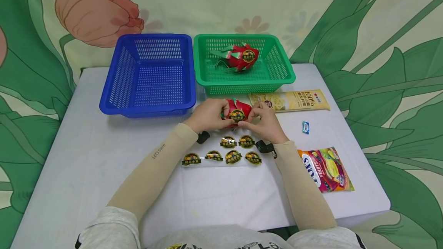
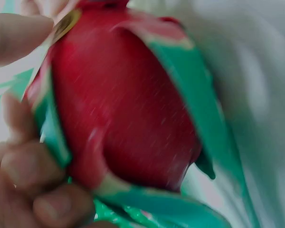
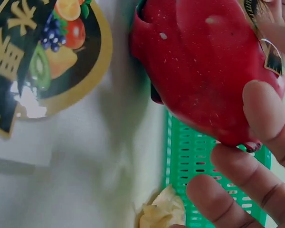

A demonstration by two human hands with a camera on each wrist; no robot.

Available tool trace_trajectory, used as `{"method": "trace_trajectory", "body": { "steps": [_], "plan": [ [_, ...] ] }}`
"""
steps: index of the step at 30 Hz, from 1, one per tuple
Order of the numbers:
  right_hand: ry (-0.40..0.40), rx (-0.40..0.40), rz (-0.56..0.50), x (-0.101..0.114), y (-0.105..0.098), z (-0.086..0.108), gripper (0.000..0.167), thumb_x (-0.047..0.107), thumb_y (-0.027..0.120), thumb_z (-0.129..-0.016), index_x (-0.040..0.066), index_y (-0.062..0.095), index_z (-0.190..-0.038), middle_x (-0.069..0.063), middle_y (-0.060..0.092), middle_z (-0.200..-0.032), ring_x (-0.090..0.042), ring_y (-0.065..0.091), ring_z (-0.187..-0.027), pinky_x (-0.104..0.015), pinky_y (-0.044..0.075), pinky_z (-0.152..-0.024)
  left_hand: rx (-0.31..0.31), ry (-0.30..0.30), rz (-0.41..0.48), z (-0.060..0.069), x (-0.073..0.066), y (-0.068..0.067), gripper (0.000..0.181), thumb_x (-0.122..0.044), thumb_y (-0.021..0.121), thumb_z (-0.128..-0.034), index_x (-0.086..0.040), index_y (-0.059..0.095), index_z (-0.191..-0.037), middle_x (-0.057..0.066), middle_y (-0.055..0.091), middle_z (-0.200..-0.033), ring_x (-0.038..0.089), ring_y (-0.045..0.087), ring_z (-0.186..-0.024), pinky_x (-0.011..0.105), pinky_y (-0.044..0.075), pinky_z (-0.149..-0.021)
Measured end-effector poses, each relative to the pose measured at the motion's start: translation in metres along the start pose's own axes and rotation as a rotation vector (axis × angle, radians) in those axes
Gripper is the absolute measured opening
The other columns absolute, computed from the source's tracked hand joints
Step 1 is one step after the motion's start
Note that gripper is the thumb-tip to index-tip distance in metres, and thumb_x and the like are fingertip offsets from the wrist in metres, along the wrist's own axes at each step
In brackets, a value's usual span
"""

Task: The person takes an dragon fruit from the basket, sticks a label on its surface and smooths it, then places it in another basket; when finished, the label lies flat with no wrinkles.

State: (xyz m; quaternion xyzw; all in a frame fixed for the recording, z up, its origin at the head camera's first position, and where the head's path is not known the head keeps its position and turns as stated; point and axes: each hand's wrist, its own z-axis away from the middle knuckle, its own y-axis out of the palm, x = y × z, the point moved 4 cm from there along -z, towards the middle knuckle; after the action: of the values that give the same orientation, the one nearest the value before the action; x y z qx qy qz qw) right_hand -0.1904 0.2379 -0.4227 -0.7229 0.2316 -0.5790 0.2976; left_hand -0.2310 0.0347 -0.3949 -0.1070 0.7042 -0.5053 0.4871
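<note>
Before me on the table a red dragon fruit [image 1: 246, 108] with green-tipped scales is held between both hands. A round black-and-gold fruit sticker [image 1: 237, 116] lies on its near face. My left hand [image 1: 212, 115] grips the fruit's left side, its thumb on the sticker's edge. My right hand [image 1: 265, 121] holds the right end with bent fingers, the thumb close to the sticker's lower right edge. The left wrist view shows the dragon fruit [image 2: 123, 104] close up and slightly blurred. In the right wrist view, fingertips [image 3: 263, 109] touch its skin.
A clear sheet with several stickers [image 1: 233, 157] lies nearer me. Behind stand a blue basket [image 1: 148, 112] and a green basket [image 1: 246, 87], which holds another stickered dragon fruit [image 1: 238, 57]. To the right are a yellow pasta packet [image 1: 301, 100], a small sweet [image 1: 305, 127] and a sweets bag [image 1: 328, 170].
</note>
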Motion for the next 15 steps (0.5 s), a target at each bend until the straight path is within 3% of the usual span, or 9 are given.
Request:
{"method": "trace_trajectory", "body": {
  "steps": [3,7,15],
  "plan": [
    [0.014,-0.017,0.029,0.0028,0.0007,-0.0005,0.037,0.029,0.092,-0.08,0.012,0.06,-0.07,-0.008,0.056,-0.104,-0.028,0.055,-0.103,-0.044,0.045,-0.09,-0.037,-0.027,-0.057,0.0004,-0.0032,0.0022,0.042,-0.043,0.084,-0.0841,-0.017,0.052,-0.079,-0.002,0.058,-0.079,0.015,0.054,-0.072,0.029,0.042,-0.061],
    [0.011,-0.026,0.048,0.0039,0.0014,-0.0017,0.038,0.03,0.091,-0.081,0.011,0.06,-0.07,-0.009,0.057,-0.105,-0.029,0.055,-0.103,-0.043,0.045,-0.089,-0.064,-0.034,-0.084,0.0003,-0.0046,0.0029,0.044,-0.044,0.085,-0.0836,-0.017,0.051,-0.079,-0.001,0.056,-0.078,0.016,0.052,-0.072,0.03,0.041,-0.061],
    [-0.006,0.011,0.019,-0.0014,0.0002,-0.001,0.033,0.025,0.086,-0.087,0.011,0.06,-0.072,-0.009,0.055,-0.105,-0.026,0.055,-0.101,-0.041,0.043,-0.087,-0.026,0.01,-0.078,0.0002,-0.0033,0.002,0.038,-0.039,0.081,-0.089,-0.017,0.052,-0.08,-0.001,0.054,-0.077,0.016,0.051,-0.072,0.03,0.04,-0.063]
  ]
}}
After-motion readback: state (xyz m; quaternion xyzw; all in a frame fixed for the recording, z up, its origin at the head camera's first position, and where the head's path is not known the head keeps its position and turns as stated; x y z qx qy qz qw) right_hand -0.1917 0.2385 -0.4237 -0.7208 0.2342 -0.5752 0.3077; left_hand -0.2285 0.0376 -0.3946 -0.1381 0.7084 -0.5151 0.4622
